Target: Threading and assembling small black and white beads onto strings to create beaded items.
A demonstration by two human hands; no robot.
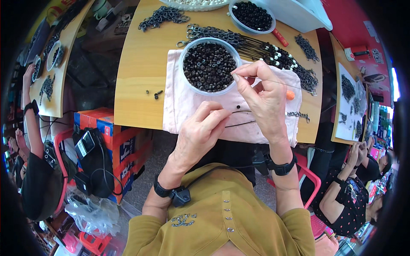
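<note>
My left hand [200,130] is closed in a pinch at the end of a dark cord [242,111], just below the bowl. A second dark strand [241,124] runs below it toward my right hand. My right hand [265,98] pinches a thin wire [279,81] beside the bowl's right rim; the wire stretches off to the right. The clear round bowl [182,71] is full of small dark brown and black beads [209,66]. It stands on a pale pink cloth [173,109]. One loose dark bead [238,106] lies between my hands. A short metal chain [299,115] lies right of my right wrist.
Beaded dark strands with white beads [277,55] and metal chains [164,17] lie beyond the bowl. A bowl of black beads [252,17] and a white tray [299,13] stand at the back. Loose beads [157,94] lie left. Other people sit at both sides.
</note>
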